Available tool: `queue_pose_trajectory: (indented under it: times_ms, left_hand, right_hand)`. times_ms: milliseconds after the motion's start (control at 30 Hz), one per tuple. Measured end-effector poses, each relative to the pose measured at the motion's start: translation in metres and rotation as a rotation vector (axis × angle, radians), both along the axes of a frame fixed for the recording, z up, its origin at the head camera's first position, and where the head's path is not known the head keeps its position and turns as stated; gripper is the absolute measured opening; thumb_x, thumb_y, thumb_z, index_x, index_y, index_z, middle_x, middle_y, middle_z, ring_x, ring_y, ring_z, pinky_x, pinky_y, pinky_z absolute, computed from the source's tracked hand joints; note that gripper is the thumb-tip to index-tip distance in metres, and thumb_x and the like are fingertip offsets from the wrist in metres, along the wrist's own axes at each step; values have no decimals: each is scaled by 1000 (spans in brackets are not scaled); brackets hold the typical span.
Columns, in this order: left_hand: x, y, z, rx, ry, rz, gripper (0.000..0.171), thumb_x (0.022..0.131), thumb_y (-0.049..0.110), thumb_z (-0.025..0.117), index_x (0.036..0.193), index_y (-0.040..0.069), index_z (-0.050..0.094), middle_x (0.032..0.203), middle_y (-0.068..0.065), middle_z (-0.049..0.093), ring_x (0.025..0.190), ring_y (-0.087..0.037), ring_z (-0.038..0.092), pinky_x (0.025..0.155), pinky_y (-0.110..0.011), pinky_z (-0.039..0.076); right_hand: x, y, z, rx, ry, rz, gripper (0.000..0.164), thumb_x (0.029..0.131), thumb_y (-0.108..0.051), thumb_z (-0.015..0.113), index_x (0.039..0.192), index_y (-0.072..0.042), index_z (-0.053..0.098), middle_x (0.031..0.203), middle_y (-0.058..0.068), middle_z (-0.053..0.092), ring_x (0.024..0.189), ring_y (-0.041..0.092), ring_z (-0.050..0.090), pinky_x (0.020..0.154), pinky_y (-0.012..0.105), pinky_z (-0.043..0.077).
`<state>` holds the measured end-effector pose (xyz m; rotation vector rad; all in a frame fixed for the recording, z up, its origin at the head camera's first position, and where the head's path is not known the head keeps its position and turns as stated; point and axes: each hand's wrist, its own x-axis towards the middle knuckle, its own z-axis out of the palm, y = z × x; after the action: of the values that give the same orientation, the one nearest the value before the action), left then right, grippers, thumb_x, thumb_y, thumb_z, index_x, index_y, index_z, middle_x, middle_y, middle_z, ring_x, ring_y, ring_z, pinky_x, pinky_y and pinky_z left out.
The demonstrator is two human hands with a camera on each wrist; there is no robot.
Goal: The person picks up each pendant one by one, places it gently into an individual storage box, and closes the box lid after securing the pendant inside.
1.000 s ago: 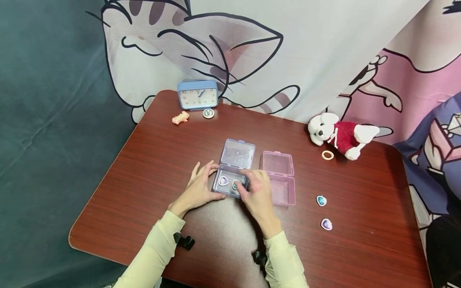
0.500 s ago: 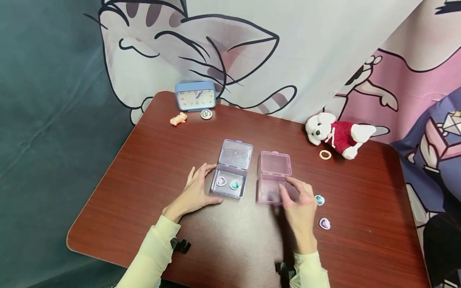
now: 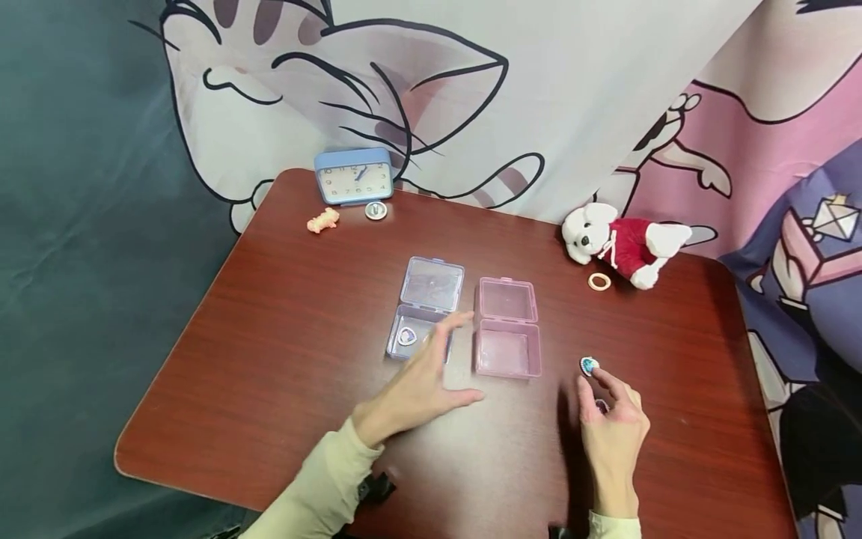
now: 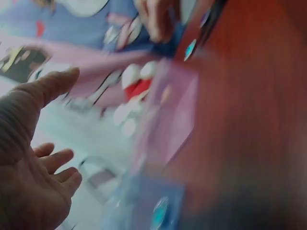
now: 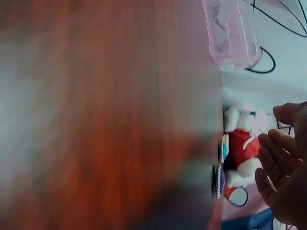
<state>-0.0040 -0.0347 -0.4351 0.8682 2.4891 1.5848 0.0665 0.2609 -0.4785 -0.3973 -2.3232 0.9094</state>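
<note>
My left hand point(image 3: 417, 385) is in the air over the near right corner of the lavender clear box point(image 3: 433, 284), thumb and fingers spread and holding nothing. Inside that box lies a purple heart gem point(image 3: 406, 336) with a pale beaded edge; a teal gem point(image 4: 159, 213) is there too, blurred in the left wrist view. To its right stands an open pink box point(image 3: 508, 352) with nothing inside. My right hand point(image 3: 614, 430) hovers at a teal gem point(image 3: 589, 364) on the table, fingers apart. A purple gem point(image 3: 601, 406) is partly hidden beneath this hand.
At the back left stand a blue alarm clock point(image 3: 355, 178), a round silver-rimmed disc point(image 3: 376, 210) and a small peach figurine point(image 3: 323, 220). A white plush dog point(image 3: 626, 243) in red lies at the back right beside a pale ring point(image 3: 599, 281). Curtains hang behind the table.
My right hand has left the lavender box and moved right, past the pink box, to the loose gems. My left hand has let go of the lavender box's side and moved right.
</note>
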Motion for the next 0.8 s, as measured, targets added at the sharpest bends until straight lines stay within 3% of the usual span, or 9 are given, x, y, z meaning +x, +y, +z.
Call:
queue_pose_trajectory:
  times_ms: [133, 267, 433, 600, 800]
  left_hand:
    - [3, 31, -16, 29, -62, -21, 98, 81, 22, 93, 154, 9, 30, 171, -5, 31, 156, -20, 33, 126, -43, 31]
    - [3, 48, -31, 26, -66, 38, 100, 78, 22, 95, 151, 3, 30, 174, -13, 22, 159, -28, 26, 127, -48, 27]
    - [2, 57, -44, 7, -71, 104, 112, 75, 21, 97, 155, 0, 23, 173, -22, 13, 160, -33, 20, 128, -50, 24]
    - [2, 63, -55, -11, -109, 139, 113, 75, 19, 97, 156, 3, 20, 172, -23, 14, 159, -35, 22, 128, -49, 26]
    - [2, 71, -65, -40, -132, 173, 109, 78, 14, 94, 157, 3, 18, 168, -26, 25, 154, -38, 32, 126, -49, 30]
  right_hand:
    - [9, 6, -4, -1, -35, -36, 24, 84, -2, 84, 107, 2, 79, 97, 20, 77, 90, 28, 62, 78, 17, 39]
    - [17, 11, -9, -22, -90, -81, 29, 84, -4, 84, 111, 2, 78, 102, 21, 77, 99, 35, 65, 83, 19, 38]
    - [24, 17, -15, -52, -168, -122, 43, 81, -12, 89, 120, -1, 75, 115, 21, 74, 111, 40, 64, 88, 37, 41]
    - [31, 22, -20, -60, -215, -99, 59, 76, -16, 94, 127, 1, 70, 123, 26, 69, 117, 47, 59, 94, 56, 42]
    - [37, 24, -24, -41, -231, -108, 63, 75, -15, 94, 128, 4, 67, 125, 30, 66, 117, 52, 56, 96, 64, 40]
